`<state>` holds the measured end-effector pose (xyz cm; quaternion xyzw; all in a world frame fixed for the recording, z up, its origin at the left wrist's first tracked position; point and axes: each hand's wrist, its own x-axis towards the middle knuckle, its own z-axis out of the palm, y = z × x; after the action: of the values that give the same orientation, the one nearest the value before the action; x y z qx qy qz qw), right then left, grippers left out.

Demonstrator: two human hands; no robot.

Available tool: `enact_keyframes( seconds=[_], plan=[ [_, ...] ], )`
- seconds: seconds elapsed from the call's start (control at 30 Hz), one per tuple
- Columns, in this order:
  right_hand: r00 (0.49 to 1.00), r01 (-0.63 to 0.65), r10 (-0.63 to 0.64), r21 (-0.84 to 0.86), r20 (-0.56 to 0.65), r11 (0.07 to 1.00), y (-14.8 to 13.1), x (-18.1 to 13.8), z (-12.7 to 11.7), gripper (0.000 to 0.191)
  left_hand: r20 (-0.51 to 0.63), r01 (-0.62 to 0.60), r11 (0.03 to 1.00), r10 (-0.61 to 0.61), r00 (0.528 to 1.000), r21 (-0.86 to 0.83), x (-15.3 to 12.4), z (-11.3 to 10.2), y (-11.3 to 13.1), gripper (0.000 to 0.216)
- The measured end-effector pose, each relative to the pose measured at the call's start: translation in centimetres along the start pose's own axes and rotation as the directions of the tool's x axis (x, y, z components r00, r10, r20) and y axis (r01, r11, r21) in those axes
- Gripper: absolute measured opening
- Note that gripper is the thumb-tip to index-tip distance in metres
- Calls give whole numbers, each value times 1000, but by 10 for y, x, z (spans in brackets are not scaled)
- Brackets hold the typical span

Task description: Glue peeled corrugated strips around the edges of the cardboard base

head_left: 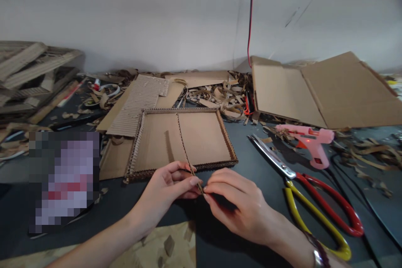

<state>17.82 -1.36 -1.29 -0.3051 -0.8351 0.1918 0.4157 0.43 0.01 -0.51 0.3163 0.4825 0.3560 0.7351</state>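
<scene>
A thin corrugated cardboard strip (181, 139) runs from over the shallow cardboard tray (230, 142) toward me. My left hand (171, 182) pinches it near its close end, thumb on top. At that end the fingertips of my right hand (237, 201) are pressed together, and the strip's tip seems to lie between them. Just beyond my hands, the tray has a flat base and low walls of ridged cardboard. The strip's shadow falls on the tray base. My right fingers partly hide the very end of the strip.
Large scissors (292, 180) with red and yellow handles lie open at right, near a pink glue gun (310, 138). A folded cardboard sheet (282, 88) leans behind them. Corrugated pieces (138, 100), curled scraps (220, 94) and a blurred-out object (67, 184) surround the tray.
</scene>
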Motion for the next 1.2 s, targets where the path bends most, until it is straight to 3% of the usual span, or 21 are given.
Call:
enact_keyframes(
  seconds=[0.27,0.43,0.57,0.63,0.7,0.8,0.87,1.0,1.2],
  plan=[
    [985,104,-71,-209,158,972,2,-1,3,19,-25,-12,999,13,1000,40,0,1,-1,33],
    [971,101,-66,-143,232,984,1,-1,2,19,-13,-45,992,47,999,121,-1,1,-1,29],
    [986,26,-17,-52,169,998,-3,0,-1,16,20,-112,920,113,993,376,-7,1,-2,24],
    [992,-21,25,-35,122,999,-4,0,-2,15,101,-214,808,191,976,549,-10,0,-1,26],
    [993,-57,60,-32,101,998,-5,0,-1,15,241,-360,626,269,932,692,-14,-2,0,23],
    [991,-58,63,-41,120,997,-6,-1,1,16,419,-523,338,336,843,782,-15,-5,1,21],
    [991,-27,34,-56,129,998,-6,0,2,18,482,-573,205,361,798,794,-15,-6,1,21],
    [990,5,11,-113,138,994,-6,1,4,19,570,-619,20,367,735,785,-14,-8,-3,20],
    [988,6,18,-152,152,988,-5,-1,7,19,660,-658,-178,428,618,732,-11,-9,-10,26]
  ],
)
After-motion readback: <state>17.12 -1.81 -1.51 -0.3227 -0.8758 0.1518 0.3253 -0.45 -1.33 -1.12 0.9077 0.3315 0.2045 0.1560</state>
